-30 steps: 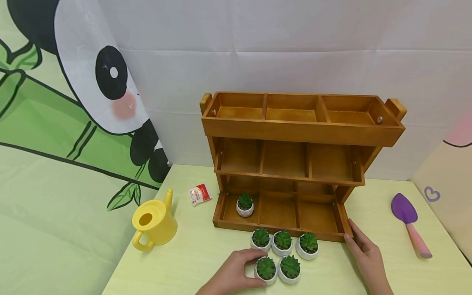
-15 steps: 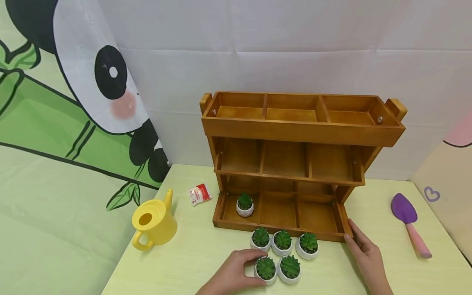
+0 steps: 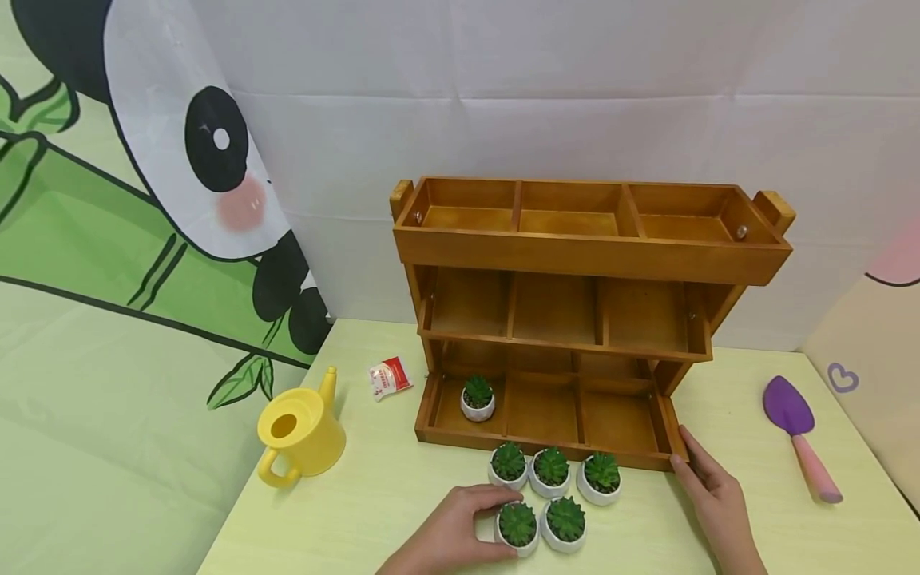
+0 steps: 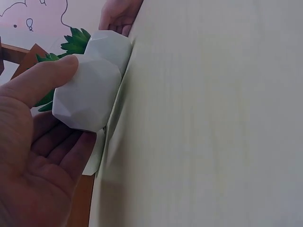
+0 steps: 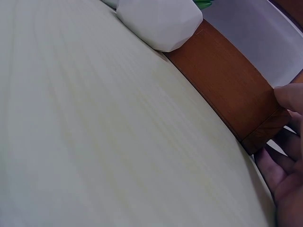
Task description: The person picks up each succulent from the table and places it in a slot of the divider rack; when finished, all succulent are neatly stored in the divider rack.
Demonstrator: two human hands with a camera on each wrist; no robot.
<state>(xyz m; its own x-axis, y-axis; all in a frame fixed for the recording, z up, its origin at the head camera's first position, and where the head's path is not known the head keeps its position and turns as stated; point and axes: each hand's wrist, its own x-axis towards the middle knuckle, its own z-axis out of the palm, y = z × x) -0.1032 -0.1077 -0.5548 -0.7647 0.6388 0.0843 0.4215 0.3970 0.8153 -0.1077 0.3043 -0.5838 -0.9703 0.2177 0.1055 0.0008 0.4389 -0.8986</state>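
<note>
My left hand (image 3: 460,530) grips a white faceted pot with a green succulent (image 3: 517,524), thumb and fingers on opposite sides; in the left wrist view the thumb lies on the pot (image 4: 87,92). A second potted succulent (image 3: 565,521) stands right beside it, and three more form a row behind, in front of the wooden shelf (image 3: 589,257). One potted plant (image 3: 477,399) sits in the bottom tier's left compartment. My right hand (image 3: 719,503) holds the shelf's front right corner, its thumb on the wood (image 5: 232,80) in the right wrist view.
A yellow watering can (image 3: 305,435) stands at the left of the table, with a small red and white packet (image 3: 390,378) between it and the shelf. At the right lies a purple shovel with a pink handle (image 3: 789,407). A white cloth hangs behind the shelf.
The left hand and its pot have shifted very slightly toward the table's front. The right hand stays at the shelf corner.
</note>
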